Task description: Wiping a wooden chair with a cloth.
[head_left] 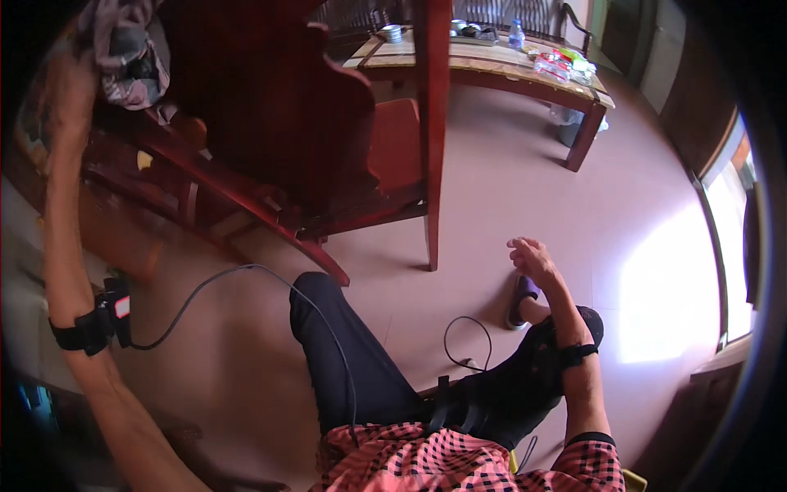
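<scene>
My left hand (69, 92) is stretched out to the far upper left, blurred and dim. It is right beside a bundled grey-pink cloth (132, 86) lying on dark red wooden furniture (258, 209). Whether its fingers grip the cloth cannot be made out. My right hand (532, 257) hangs in the air above the floor, over a foot in a purple shoe (525, 289). Its fingers are loosely bent, and nothing shows in them. On my left forearm a black strap (80, 332) carries a small device (118, 307) with a cable (246, 267).
A red wooden chair (393, 144) with a tall upright post (432, 123) stands ahead. Behind it, a low table (486, 61) bears a water bottle (516, 35), a tray (482, 40) and plastic packages (556, 64). A bin (570, 132) is under its right end. Bright light enters at right.
</scene>
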The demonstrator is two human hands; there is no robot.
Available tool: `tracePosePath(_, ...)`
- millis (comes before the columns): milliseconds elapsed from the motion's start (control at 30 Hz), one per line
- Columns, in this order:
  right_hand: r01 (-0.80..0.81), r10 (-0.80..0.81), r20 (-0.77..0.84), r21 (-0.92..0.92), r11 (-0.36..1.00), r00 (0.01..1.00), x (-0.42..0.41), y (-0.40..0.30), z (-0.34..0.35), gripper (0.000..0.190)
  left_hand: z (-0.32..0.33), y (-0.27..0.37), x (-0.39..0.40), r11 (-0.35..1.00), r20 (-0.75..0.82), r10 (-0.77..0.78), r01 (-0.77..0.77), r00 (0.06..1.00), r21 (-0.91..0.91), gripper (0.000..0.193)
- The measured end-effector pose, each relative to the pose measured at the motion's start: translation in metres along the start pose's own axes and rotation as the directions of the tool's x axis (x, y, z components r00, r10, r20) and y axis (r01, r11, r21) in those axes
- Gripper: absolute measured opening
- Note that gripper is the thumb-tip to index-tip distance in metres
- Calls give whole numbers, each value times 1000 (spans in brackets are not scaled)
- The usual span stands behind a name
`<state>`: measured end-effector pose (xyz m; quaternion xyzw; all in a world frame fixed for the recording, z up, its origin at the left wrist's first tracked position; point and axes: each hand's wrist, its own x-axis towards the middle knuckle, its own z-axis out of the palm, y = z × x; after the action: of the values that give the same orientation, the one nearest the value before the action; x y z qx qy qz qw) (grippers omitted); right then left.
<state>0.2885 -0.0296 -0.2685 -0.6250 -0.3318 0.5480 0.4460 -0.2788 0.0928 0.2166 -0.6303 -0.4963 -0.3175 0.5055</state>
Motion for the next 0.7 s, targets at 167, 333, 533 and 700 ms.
tracePosePath(167, -16, 22, 57, -106, 994, 998, 10, 22, 1, 28, 30, 5, -51, 961, -220, 230, -185, 948, 206, 32)
tracePosePath(333, 22, -6, 89, -178, 984, 996, 10, 29, 1, 33, 42, -52, -56, 977, -104, -214, 210, 971, -47, 39)
tracePosePath(533, 5, -1, 19, -244, 970, 1000, 2, 14, -3, 28, 96, -108, -57, 975, -199, 5, 39, 980, 217, 48)
tracePosePath(700, 60, -53, 54, -142, 988, 997, -1, 15, -18, 28, 100, -72, -76, 980, -484, 146, -191, 863, -45, 51)
